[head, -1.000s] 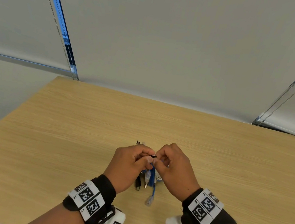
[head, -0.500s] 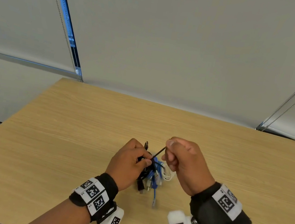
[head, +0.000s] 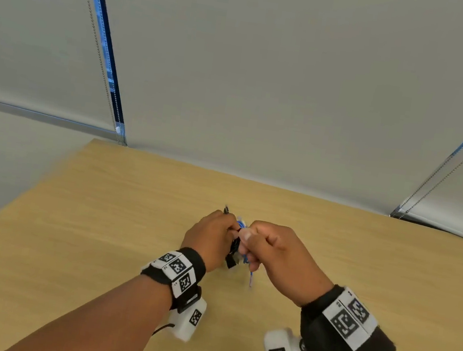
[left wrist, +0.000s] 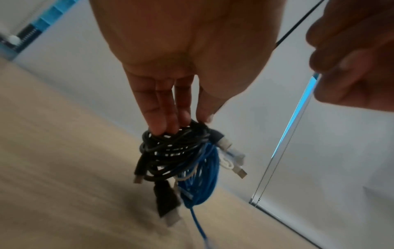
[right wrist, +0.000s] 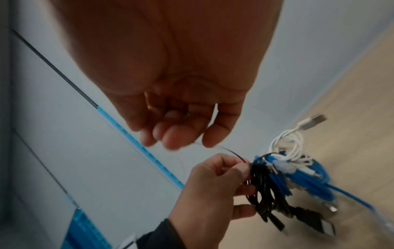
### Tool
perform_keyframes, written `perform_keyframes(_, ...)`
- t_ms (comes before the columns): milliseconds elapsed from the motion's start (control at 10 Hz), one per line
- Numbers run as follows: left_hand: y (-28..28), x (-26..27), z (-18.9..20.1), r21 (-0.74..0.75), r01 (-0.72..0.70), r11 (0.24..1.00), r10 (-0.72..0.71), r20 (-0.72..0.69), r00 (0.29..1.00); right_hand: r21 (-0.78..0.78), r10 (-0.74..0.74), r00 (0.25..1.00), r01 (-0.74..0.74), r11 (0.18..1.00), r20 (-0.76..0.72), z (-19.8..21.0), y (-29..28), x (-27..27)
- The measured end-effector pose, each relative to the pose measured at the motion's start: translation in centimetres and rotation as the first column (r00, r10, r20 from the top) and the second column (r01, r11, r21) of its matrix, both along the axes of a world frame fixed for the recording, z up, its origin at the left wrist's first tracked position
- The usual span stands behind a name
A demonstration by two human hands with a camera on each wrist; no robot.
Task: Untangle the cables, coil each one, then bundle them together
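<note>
Your left hand [head: 209,240] grips the gathered coils at their top: the black cable [left wrist: 170,151], the blue cable [left wrist: 204,175] and the white cable [right wrist: 287,144] hang together below its fingers [left wrist: 157,107], clear of the counter [head: 97,231]. Your right hand [head: 270,252], just beside the left, pinches a thin black tie [right wrist: 237,155] between thumb and fingertips; the tie runs from that pinch down to the top of the bundle.

The likely trouble is the tie slipping out of the pinch, since it is thin and held only at its end, and then the wrap would loosen. If your left hand eases its grip, the coils could splay and the loose blue tail [right wrist: 351,197] below the bundle could snag or drag a loop out. Pulling the tie hard sideways may tip the white coil off the stack.

No brand or readable writing shows on the cables; the wristbands [head: 178,269] carry square black-and-white marker patterns, and motion blur probably hides anything smaller
</note>
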State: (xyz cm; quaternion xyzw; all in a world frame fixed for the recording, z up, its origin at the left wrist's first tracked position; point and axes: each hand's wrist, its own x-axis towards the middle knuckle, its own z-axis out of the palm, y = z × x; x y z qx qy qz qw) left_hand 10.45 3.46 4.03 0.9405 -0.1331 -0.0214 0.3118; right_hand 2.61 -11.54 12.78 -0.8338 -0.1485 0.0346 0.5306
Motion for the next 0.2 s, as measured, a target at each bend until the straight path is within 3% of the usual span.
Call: perform_keyframes(200, 2.8, -0.3, -2.5, -0.139, 0.045, 0.989, -0.055, -0.069, 0.996, -0.012, -0.007, 0.978, 0.005, 1.000, -0.208, -3.3, -1.3, -3.3)
